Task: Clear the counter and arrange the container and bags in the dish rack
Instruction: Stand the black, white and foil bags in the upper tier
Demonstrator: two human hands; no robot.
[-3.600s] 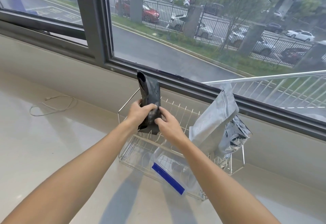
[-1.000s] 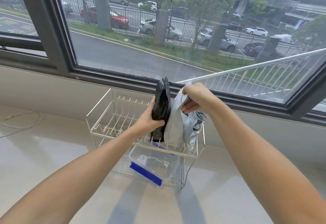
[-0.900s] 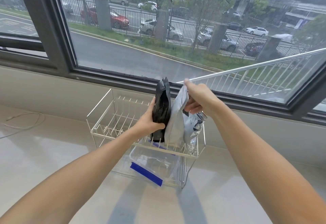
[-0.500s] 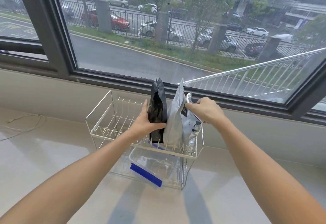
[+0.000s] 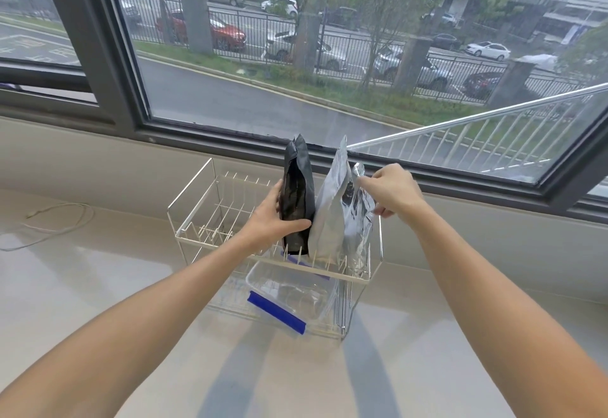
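Three upright foil pouches stand in the top tier of one white two-tier wire dish rack (image 5: 194,216): one black matte pouch (image 5: 297,197), one plain silver pouch (image 5: 329,220) and one shiny crinkled silver pouch (image 5: 360,233). One clear plastic container with a blue lid edge (image 5: 289,299) lies in the lower tier. Two bare hands are in view, one left hand (image 5: 269,220) and one right hand (image 5: 391,190). One thin white cable (image 5: 49,220) lies on the one pale surface (image 5: 98,286)
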